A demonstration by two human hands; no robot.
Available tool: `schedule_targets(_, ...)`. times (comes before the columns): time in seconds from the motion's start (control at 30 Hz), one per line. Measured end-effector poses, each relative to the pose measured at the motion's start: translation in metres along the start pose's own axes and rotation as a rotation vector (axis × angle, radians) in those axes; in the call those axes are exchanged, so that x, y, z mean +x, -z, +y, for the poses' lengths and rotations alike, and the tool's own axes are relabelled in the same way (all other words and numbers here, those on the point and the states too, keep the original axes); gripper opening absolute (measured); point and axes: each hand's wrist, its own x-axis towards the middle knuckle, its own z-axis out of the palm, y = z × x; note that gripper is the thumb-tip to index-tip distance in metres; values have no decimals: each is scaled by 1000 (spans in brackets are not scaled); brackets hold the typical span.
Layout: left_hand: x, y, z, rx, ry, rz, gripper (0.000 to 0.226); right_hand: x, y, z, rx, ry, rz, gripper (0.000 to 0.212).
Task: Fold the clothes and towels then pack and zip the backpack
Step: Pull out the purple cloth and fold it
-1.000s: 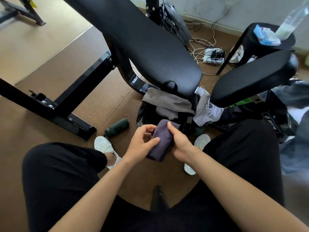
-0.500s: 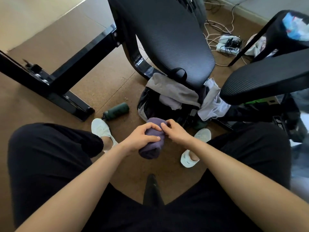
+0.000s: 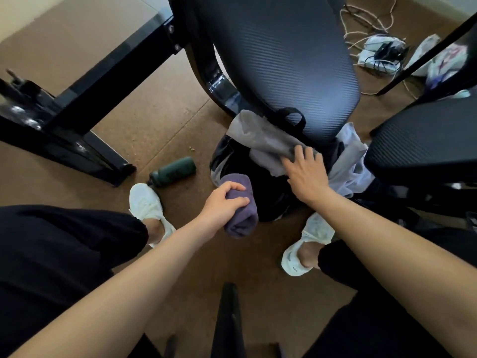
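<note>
1 rolled purple towel (image 3: 242, 220)

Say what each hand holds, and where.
Left hand grips the rolled purple towel around its upper half. Right hand holds nothing; it rests open on the grey garment.

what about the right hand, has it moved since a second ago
Yes. The right hand left the towel and went forward to the grey cloth by the bench pad's near end.
</note>
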Motion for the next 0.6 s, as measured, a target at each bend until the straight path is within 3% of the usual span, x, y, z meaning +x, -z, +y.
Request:
schedule_targets(0.1,24,-11,-2,-54,44,10,24,14,0,15,196,12,133,31)
schedule_targets(0.3,65,-33,-3,-131,75,34,37,27,14,44,500,51,398,39)
schedule_targets(0.47,94,-54,0,-58,-86,0,65,21,42,60,647,44,471,21)
schedule_targets(0.6,120,-80,6,-72,-156,110,95,19,52,64,747,49,441,21)
